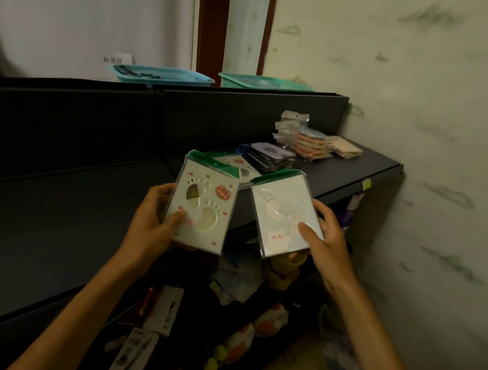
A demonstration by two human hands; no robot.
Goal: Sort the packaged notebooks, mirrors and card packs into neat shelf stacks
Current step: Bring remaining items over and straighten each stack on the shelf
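Left hand (156, 220) gripping paw-print notebook (202, 207), right hand (326, 240) gripping paler notebook (283, 212); squaring edges advisable before adding to matching stack (238, 166) at 12 o'clock on shelf (360, 167).

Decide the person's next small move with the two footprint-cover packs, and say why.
Probably lay the left hand's red-spotted pack onto the matching pack lying on the shelf. The right hand holds a paler pack, likely to follow.
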